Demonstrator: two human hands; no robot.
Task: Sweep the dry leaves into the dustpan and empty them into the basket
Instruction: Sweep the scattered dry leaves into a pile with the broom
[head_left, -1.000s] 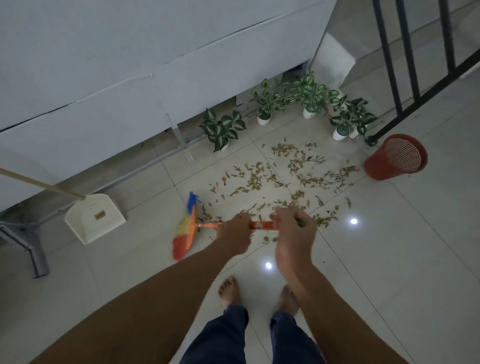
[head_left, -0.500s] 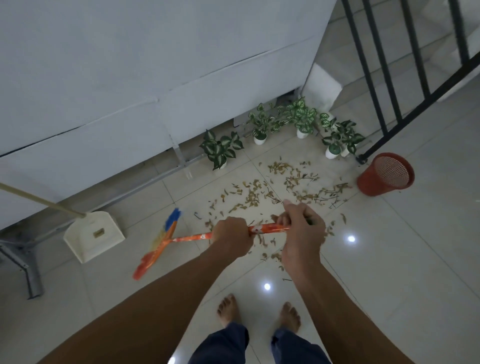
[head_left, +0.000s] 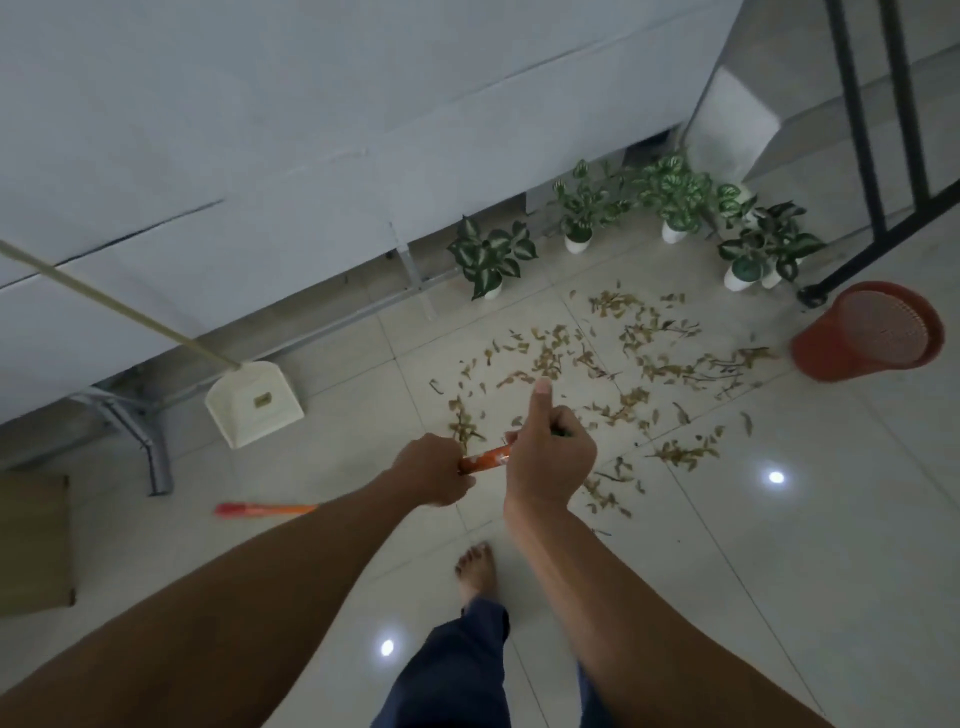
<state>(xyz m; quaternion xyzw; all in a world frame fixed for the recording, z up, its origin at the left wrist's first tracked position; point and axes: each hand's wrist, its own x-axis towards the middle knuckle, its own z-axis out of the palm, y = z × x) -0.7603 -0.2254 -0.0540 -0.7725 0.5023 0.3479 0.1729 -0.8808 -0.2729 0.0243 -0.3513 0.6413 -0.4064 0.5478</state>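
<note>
Stood barefoot on pale glossy floor tiles (head_left: 779, 571), both bare forearms reaching forward from the bottom edge toward the leaf scatter. Gripped the orange broom handle (head_left: 485, 461) in two places: left hand (head_left: 434, 470) closed in a full fist round it, knuckles up; right hand (head_left: 550, 457) wrapped round the upper end just beside the left, thumb stuck straight up and away from the shaft. Ran the handle leftward and down behind the left forearm, only a reddish-orange strip of the broom head (head_left: 265, 509) showing beyond it, blurred, well left of the leaves. Counted one white dustpan (head_left: 254, 402), resting on the floor to the left of the leaves and apart from them, its long pale stick rising toward the upper left edge. Counted one red mesh basket (head_left: 865, 332), tipped toward the camera just right of the leaves, beside the foot of a black railing (head_left: 867, 156). Counted four or five small potted plants (head_left: 491, 257) in white pots, lined up behind the leaves along the grey wall base; exact number hard to tell where foliage overlaps. Saw the dry leaves (head_left: 613, 374) as many thin brown bits and twigs, spread loosely over several tiles ahead of the hands, none in the dustpan.
</note>
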